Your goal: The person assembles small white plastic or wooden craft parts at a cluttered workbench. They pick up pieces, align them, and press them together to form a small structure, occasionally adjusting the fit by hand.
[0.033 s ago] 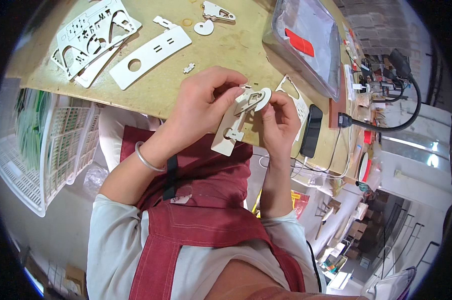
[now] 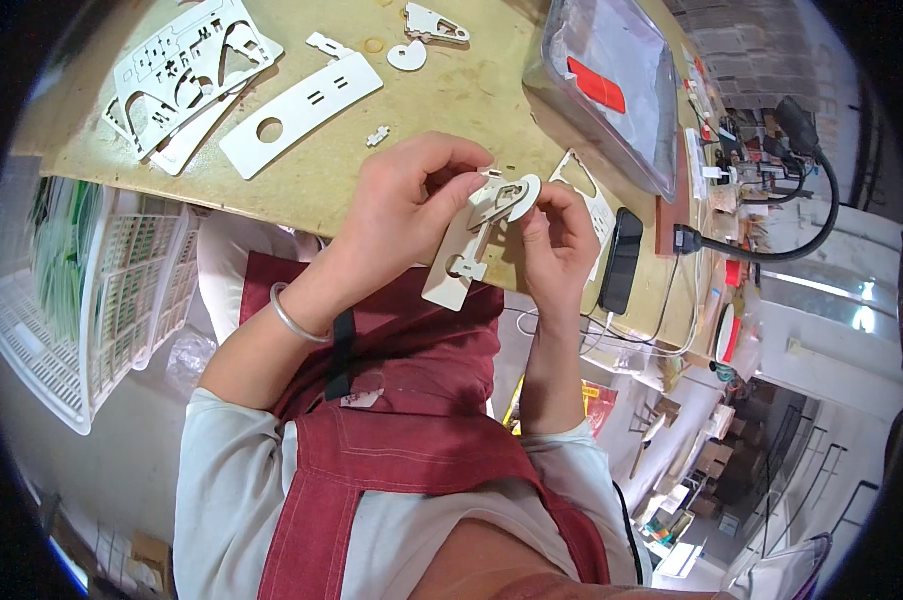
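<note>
- The left hand [image 2: 401, 205] pinches the far end of a pale flat assembly [image 2: 447, 284] between thumb and forefinger, its other fingers curled in.
- The right hand [image 2: 561, 250] has thumb and bent fingers closed at the right edge of the same assembly, by a round disc [image 2: 527, 200] (just how firm that grip is, the view cannot tell).
- The assembly is held up between the two hands at the near edge of the table [image 2: 471, 105], tilted, its near end over the dark red apron [image 2: 401, 450]. A small notched bracket [image 2: 467, 268] sits on its lower part, across a round opening.
- A cut-out sheet [image 2: 603, 213] lies just right of the right hand, with a black phone [image 2: 622, 262] close beside it on the right.
- Beyond the left hand, a small notched piece [image 2: 377, 136] lies alone on the table.
- Farther left rests a long panel [image 2: 306, 112] with a round hole and slots; past it, overlapping cut-out sheets [image 2: 176, 62].
- On the far side are a notched disc [image 2: 407, 56] and a tapered part [image 2: 433, 25], near each other.
- At far right stands a metal tray [image 2: 593, 133] holding a red object [image 2: 597, 84].
</note>
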`<state>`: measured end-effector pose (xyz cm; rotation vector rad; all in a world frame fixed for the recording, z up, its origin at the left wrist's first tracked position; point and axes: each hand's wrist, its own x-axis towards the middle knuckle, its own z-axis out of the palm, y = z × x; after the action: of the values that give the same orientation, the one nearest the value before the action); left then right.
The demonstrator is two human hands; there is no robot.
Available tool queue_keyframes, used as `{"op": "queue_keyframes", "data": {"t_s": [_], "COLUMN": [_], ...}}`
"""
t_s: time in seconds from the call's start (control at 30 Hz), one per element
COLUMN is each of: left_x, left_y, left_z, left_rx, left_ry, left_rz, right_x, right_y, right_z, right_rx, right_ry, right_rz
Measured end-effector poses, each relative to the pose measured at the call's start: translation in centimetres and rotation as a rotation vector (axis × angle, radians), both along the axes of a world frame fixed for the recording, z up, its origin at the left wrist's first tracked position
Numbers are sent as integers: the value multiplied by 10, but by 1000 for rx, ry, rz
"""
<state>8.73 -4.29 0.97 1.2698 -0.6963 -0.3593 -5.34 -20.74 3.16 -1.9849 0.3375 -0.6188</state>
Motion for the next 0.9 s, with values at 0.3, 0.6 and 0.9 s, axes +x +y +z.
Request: {"op": "queue_keyframes", "data": {"t_s": [0.3,0.6,0.9], "left_x": [-11,-47,-69], "left_y": [19,40,58], "left_z": [9,32,52], "left_rx": [-86,-218,-143], "left_ry": [228,159,-377], "left_rz": [-91,-20,136], "right_x": [-8,-32,-39], "right_y": [6,75,97], "right_z": [28,82,76], "right_rx": [-379,298,749], "right_ry": [-104,29,-109], "right_rz": [-105,-136,40]}}
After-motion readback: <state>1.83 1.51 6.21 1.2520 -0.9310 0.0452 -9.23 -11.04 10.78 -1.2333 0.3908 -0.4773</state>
